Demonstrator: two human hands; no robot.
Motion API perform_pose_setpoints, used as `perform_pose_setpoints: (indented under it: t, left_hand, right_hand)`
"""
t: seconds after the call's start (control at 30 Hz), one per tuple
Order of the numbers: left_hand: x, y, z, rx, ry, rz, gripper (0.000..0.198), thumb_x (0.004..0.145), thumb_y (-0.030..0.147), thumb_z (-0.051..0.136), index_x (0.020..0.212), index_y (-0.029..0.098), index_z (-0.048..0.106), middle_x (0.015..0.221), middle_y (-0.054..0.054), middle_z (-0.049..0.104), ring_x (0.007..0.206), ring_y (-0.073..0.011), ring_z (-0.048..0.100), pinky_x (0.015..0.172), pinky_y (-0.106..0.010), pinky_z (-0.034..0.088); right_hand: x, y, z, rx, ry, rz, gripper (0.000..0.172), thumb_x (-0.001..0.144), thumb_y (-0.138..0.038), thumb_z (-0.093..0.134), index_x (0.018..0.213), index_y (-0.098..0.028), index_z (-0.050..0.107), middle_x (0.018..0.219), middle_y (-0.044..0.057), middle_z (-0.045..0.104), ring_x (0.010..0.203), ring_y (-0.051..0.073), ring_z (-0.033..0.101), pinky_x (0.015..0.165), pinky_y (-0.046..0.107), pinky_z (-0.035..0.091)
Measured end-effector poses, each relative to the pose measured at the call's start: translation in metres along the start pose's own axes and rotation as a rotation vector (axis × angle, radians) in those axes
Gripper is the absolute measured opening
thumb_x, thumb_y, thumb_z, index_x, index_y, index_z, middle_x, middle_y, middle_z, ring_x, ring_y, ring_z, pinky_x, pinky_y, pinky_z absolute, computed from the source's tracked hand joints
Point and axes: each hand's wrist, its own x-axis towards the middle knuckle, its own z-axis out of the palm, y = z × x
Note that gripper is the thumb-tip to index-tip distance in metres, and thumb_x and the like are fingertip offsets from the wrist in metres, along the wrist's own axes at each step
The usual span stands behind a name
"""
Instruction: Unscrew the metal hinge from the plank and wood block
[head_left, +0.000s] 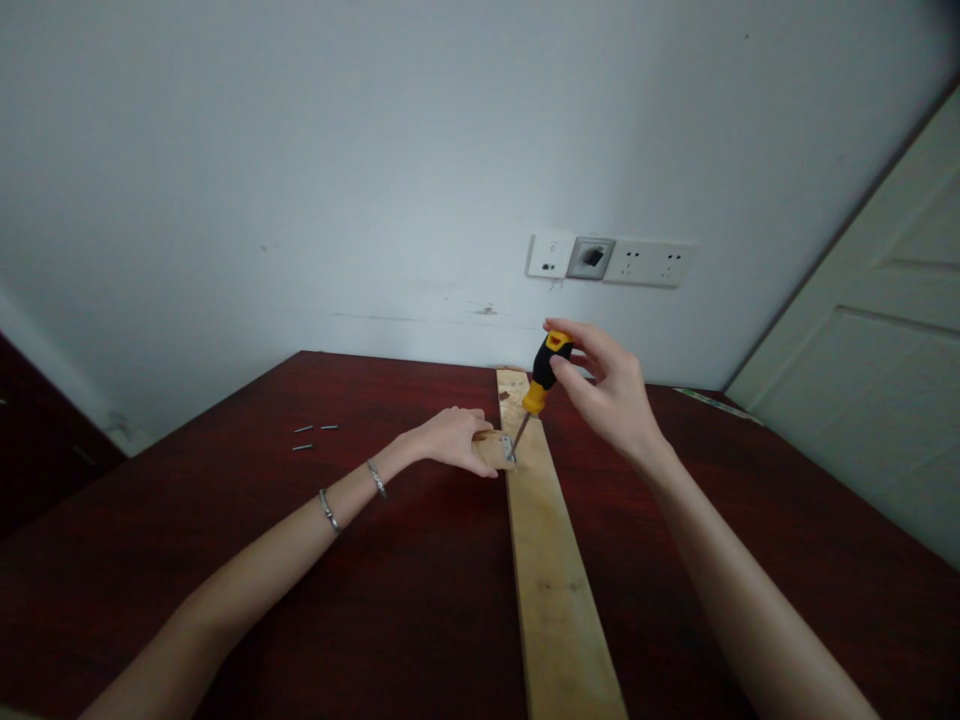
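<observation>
Lost around the long plank [559, 575]
Near end cut off below; at its left edge, the left hand [452, 437] covers part of a wood block [491, 456] and the tip of the screwdriver [535, 397] is indistinct.

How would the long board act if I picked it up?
The board would probably stay stiff: it looks like wood and runs straight. Being long and narrow, it might tip toward one end. It likely won't roll, as its broad face looks flat.
</observation>
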Motion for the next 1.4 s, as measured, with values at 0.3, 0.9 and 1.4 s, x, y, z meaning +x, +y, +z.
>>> perform_pose_setpoints:
  t: [0.3,0.9,1.4]
  left_hand:
    - [0.000,-0.003,0.000,-0.016,0.021,0.012,0.059,0.065,0.068,0.066,0.095,0.016,0.066,0.090,-0.005,0.061,0.071,-0.0178,0.057,0.061,-0.026,0.036]
    - [0.000,-0.001,-0.003,-0.023,0.032,0.027,0.059,0.066,0.067,0.067,0.096,0.016,0.067,0.089,-0.006,0.062,0.072,-0.0192,0.058,0.062,-0.026,0.037]
    - [0.000,0.003,-0.005,-0.001,0.002,0.023,0.058,0.064,0.065,0.069,0.096,0.016,0.067,0.090,-0.006,0.064,0.073,-0.0198,0.059,0.062,-0.027,0.037]
  right_hand:
    - [-0.001,0.005,0.001,-0.056,-0.043,0.000,0.048,0.081,-0.021,0.061,0.128,-0.024,0.054,0.112,0.008,0.060,0.095,0.021,0.060,0.083,0.040,0.055]
    - [-0.005,0.004,0.010,-0.006,-0.055,-0.018,0.050,0.080,-0.030,0.065,0.128,-0.029,0.048,0.125,0.008,0.051,0.105,0.023,0.057,0.083,0.041,0.056]
    - [-0.005,0.002,0.015,0.023,-0.040,-0.037,0.048,0.074,-0.030,0.073,0.116,-0.027,0.050,0.116,0.006,0.052,0.102,0.021,0.055,0.076,0.034,0.056]
